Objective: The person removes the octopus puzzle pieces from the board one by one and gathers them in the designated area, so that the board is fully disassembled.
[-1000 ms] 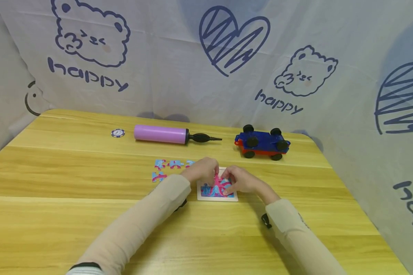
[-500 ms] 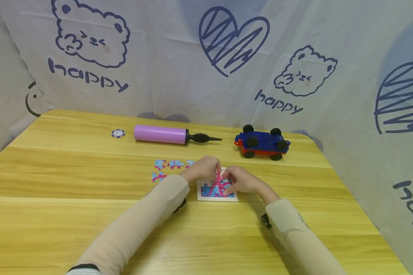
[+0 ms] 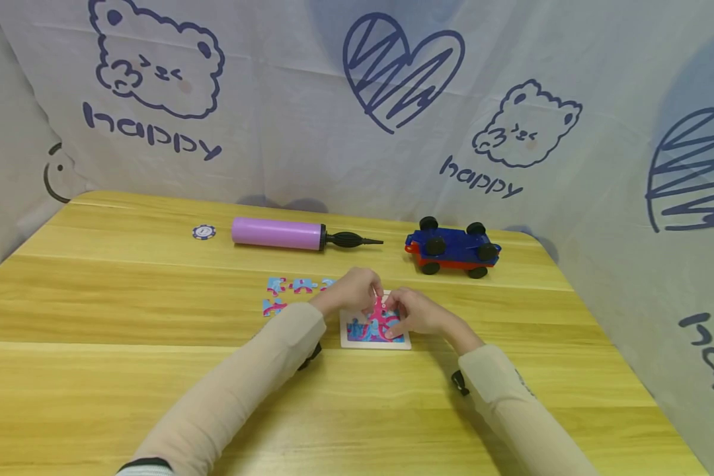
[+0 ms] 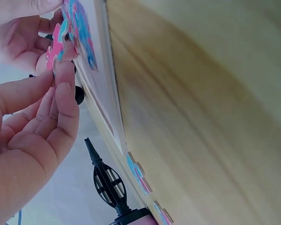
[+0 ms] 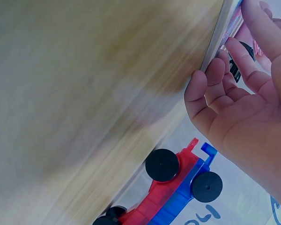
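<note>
A white-rimmed puzzle board (image 3: 346, 341) with a pink and blue picture lies on the table between both hands. My left hand (image 3: 351, 291) pinches a pink puzzle piece (image 4: 56, 47) between thumb and fingers, and the piece stands tilted above the board in the left wrist view. From the right side, my right hand (image 3: 421, 312) rests at the board, its thumb (image 5: 264, 26) over the picture and its other fingers near the rim. Part of the picture is hidden by the hands. Several loose puzzle pieces (image 3: 275, 307) lie left of the board, some behind the left hand.
Behind the board lies a purple hand pump (image 3: 278, 234) with a black nozzle. An upturned blue and red toy car (image 3: 458, 246) is at the back right. A poker chip (image 3: 204, 231) lies at the back left. A printed white curtain (image 3: 309, 106) hangs behind the table.
My left hand has shifted slightly up and away, and the pink puzzle piece in it has tilted up a little from the board. The right hand has stayed in place.
</note>
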The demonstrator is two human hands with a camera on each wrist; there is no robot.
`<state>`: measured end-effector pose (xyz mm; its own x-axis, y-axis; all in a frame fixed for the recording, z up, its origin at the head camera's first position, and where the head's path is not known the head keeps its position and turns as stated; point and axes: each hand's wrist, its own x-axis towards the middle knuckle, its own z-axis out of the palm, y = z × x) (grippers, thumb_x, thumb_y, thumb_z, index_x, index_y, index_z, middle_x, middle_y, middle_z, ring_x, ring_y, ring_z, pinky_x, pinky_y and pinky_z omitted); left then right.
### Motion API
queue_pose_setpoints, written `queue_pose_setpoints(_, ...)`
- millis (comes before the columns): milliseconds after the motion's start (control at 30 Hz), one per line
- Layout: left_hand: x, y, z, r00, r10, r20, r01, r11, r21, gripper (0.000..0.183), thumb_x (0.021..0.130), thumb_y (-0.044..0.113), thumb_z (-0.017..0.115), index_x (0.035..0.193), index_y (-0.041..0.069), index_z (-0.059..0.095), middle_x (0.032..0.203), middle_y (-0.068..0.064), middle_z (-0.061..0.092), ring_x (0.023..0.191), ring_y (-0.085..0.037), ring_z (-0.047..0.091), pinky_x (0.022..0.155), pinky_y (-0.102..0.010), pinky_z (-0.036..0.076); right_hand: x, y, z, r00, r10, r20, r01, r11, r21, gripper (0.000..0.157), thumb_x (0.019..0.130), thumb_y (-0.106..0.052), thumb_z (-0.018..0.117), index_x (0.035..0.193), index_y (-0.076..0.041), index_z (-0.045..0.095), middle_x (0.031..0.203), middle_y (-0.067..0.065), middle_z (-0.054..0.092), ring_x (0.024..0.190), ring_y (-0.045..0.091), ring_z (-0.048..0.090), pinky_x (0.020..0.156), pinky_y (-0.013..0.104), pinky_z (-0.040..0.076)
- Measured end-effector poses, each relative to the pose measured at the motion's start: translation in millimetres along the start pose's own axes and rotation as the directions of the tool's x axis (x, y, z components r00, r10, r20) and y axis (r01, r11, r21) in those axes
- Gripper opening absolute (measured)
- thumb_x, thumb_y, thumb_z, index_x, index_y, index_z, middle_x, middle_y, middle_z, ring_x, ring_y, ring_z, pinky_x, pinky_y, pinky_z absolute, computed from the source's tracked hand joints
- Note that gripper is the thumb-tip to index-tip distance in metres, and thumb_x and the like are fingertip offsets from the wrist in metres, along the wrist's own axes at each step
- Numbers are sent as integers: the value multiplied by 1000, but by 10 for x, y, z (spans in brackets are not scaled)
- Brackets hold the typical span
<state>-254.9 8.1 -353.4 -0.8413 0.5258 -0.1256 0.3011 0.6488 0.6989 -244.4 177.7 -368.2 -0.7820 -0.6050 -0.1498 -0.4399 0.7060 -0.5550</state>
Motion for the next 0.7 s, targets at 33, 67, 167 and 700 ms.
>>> queue_pose_setpoints(33,1,-5,-2,1000,2,-1,-2,1000,-8,24,71,-17,56,90,-3,60,69,-5,58,65,-16,55,60,-21,47,0,-2,-1,1000,1,1,-1,1000,3,32,69,-12,76,88,1,53,77,6,46,68,15,41,62,25,37)
queue_pose_setpoints(67,1,-13,-6,1000,5,-8,-5,1000,-11,24,71,-17,55,90,-3,60,69,-5,58,64,-16,55,59,-21,47,0,-3,-1,1000,2,2,-2,1000,6,32,69,-11,76,89,1,53,77,6,46,69,15,41,62,25,37)
queue_pose_setpoints(167,-11,-29,-24,1000,5,-18,-6,1000,-21,23,71,-16,55,90,-3,60,68,-5,58,61,-15,55,58,-21,46,-2,-7,-1,1000,6,4,-6,1000,24,32,69,-10,76,90,1,54,79,6,47,70,16,41,63,25,38)
queue_pose_setpoints(700,-179,-262,-170,999,8,-43,-14,992,-126,18,75,-11,57,91,-5,59,71,-8,59,60,-16,58,57,-24,49,7,-1,7,1000,8,8,-8,999,35,33,70,-8,75,95,3,56,83,3,51,71,16,43,65,24,40)
